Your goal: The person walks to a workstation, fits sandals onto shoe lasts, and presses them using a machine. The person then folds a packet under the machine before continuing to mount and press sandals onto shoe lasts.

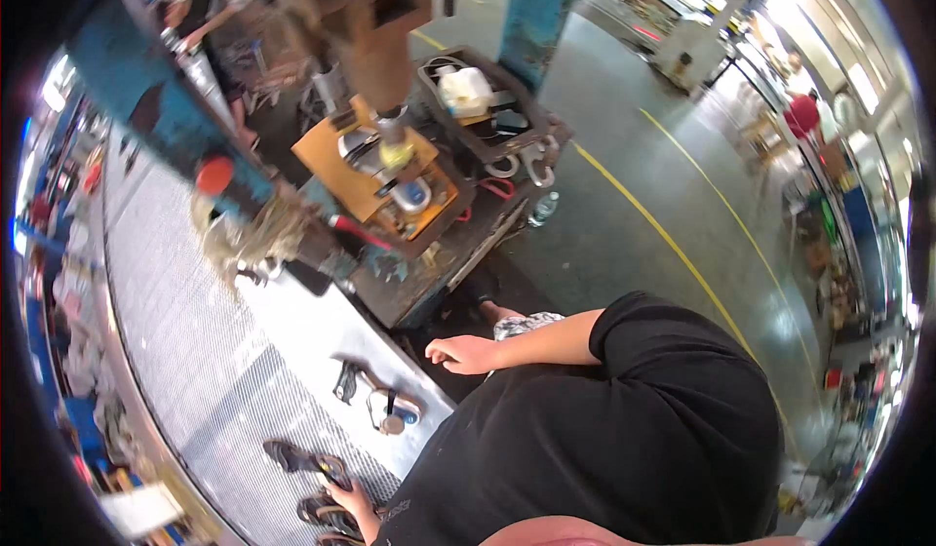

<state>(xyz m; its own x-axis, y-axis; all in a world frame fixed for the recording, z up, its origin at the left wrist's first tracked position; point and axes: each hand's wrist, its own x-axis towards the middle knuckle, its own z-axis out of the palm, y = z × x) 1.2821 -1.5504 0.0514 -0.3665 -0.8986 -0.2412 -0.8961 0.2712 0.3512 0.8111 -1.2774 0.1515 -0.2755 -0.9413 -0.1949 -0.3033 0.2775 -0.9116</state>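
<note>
My left hand (353,499) is low at the left, over the conveyor, with its fingers closed on the end of a black sandal (292,456). Another black sandal (327,515) lies just below that one, partly covered by the hand. My right hand (464,354) hangs in front of my body, fingers loosely curled, and nothing shows in it. On a shiny metal sheet between the hands and the press rest a dark-strapped sandal (348,380) and a shoe form with straps (395,409).
A worn press (380,34) stands ahead, with a strapped shoe form (411,195) on its orange board. A dark tray (444,83) holds a white container. A red button (214,175) sits on the blue post. The conveyor (185,331) runs along the left. A clear bottle (544,209) stands beyond the press table.
</note>
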